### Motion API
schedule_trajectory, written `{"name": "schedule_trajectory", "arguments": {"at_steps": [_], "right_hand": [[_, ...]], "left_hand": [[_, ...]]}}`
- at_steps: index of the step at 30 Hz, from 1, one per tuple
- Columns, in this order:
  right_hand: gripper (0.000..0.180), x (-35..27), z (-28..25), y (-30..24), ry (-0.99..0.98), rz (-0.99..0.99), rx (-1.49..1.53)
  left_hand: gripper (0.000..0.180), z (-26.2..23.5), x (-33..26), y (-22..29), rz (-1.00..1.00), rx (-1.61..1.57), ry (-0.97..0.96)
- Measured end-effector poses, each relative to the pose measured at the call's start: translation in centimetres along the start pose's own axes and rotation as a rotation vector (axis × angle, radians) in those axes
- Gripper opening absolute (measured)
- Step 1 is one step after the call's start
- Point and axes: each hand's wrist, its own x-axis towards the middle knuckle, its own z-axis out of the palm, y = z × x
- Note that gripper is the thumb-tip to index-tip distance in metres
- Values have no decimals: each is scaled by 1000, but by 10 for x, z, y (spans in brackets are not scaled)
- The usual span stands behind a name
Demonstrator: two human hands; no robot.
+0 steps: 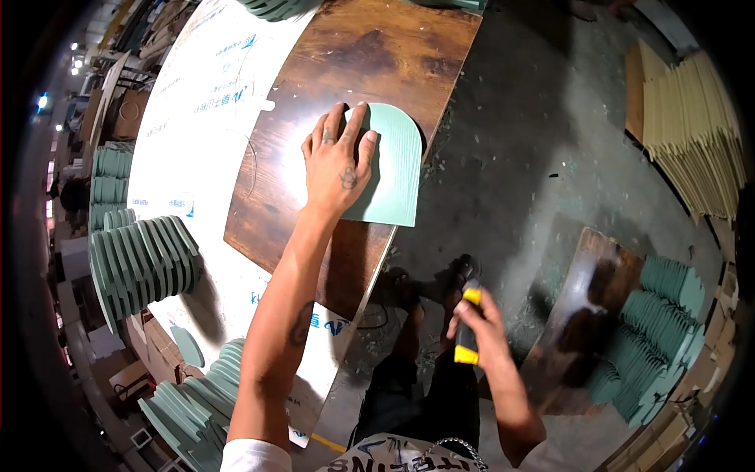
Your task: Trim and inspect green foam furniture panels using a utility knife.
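Left hand [340, 161] lies flat, fingers spread, pinning the green arched panel [389, 161] to the brown board [346, 55] at twelve o'clock. Right hand [481, 322], at five o'clock, grips a yellow-and-black tool [468, 326], clear of the panel.

The left hand [340, 161] hides part of the green panel [391, 169].

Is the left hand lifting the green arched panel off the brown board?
No, the left hand lies flat with fingers spread on the green arched panel, which rests on the brown board.
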Motion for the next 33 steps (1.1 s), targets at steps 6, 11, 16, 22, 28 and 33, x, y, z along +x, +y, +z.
{"name": "schedule_trajectory", "arguments": {"at_steps": [6,11,16,22,28,33], "right_hand": [[73,14,18,-42,-136,-243,-777],[57,18,21,-57,-96,-343,-561],[44,31,42,-104,-100,-660,-728],[43,45,81,-150,38,-888,-1347],[44,60,80,-145,145,-982,-1536],[43,57,78,-138,277,-1085,-1511]], "left_hand": [[53,14,16,13,-312,132,86],[53,28,46,4,-262,66,159],[51,25,51,9,-142,28,120],[53,27,51,10,-160,90,111],[52,21,57,11,-172,28,126],[49,16,58,18,-111,38,265]]}}
